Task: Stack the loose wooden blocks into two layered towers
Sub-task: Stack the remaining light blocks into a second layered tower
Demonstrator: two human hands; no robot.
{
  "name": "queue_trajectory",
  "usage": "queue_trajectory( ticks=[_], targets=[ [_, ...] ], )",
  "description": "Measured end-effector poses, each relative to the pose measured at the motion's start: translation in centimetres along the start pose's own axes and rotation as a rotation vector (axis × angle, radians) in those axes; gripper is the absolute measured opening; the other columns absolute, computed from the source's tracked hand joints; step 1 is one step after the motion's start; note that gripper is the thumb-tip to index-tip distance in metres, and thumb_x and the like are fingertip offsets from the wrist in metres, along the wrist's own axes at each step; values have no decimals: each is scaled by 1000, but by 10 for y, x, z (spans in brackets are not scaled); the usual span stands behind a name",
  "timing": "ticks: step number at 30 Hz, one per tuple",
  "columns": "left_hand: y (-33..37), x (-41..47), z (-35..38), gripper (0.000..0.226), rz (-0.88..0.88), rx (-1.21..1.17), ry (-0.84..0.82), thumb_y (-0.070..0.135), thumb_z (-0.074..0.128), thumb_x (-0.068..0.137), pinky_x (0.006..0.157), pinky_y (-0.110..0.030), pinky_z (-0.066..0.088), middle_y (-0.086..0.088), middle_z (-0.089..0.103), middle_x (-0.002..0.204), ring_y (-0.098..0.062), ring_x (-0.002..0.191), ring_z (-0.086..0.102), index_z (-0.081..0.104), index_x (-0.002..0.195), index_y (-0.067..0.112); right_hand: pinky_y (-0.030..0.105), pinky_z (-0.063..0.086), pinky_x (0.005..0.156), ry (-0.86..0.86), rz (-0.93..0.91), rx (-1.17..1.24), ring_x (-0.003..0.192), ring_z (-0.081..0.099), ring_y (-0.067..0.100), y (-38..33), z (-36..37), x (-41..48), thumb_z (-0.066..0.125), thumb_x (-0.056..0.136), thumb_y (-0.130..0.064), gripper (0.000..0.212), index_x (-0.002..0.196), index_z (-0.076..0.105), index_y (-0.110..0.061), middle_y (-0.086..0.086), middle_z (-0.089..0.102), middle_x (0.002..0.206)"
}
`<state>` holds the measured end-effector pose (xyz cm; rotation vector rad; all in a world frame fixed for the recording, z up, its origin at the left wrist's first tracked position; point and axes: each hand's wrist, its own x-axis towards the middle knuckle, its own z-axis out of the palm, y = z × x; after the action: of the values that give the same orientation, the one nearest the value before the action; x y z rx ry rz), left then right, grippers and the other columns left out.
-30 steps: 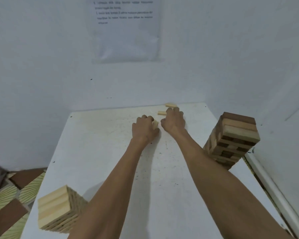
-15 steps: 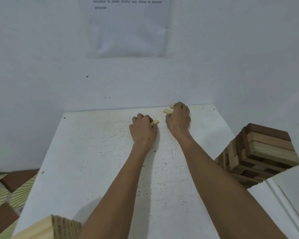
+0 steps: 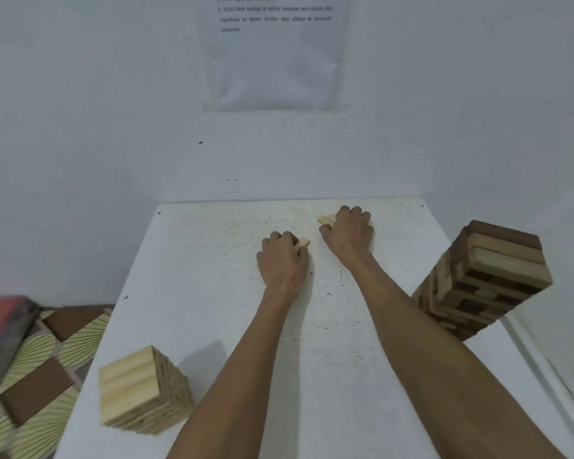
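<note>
Near the surface's (image 3: 212, 326) far edge, left hand (image 3: 284, 263) and right hand (image 3: 348, 231) each grip apparently one loose block (image 3: 302, 242); lift level before stacking.

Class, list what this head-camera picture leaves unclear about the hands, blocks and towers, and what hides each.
- Head view: the left hand hides all but one end of its block.
- Head view: the right hand covers its pieces; their count is unclear.
- Head view: the right forearm hides the base of the mixed tower.
- Head view: the top edge cuts off the paper; its print is blurred.
</note>
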<state>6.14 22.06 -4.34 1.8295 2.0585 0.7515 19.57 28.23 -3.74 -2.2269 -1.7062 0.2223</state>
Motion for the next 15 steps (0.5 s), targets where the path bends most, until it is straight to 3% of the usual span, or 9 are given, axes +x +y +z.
queue_trajectory(
  ticks=[6,11,15],
  targets=[
    [-11,-56,-19,20,-36,-124,47,33,59,97,84,-42,51,-1,60,106,-21,99,55,67,104,16,38,39,79,-17,-96,55,115,48,32,6,-13,-75,63,91,-38,37,114,61,-9,11,60,119],
    [-23,-119,-38,21,20,-134,94,32,59,99,82,-40,50,0,61,106,-20,100,54,68,108,17,44,48,87,-80,-230,170,121,48,31,26,-36,-153,67,88,-39,56,136,53,-13,7,62,125],
    [-40,-158,-48,20,41,-141,118,31,63,97,81,-40,50,0,61,107,-20,102,54,68,112,17,45,50,89,-216,-391,221,118,47,27,46,-49,-209,70,86,-34,69,146,44,-15,3,62,113]
  ],
)
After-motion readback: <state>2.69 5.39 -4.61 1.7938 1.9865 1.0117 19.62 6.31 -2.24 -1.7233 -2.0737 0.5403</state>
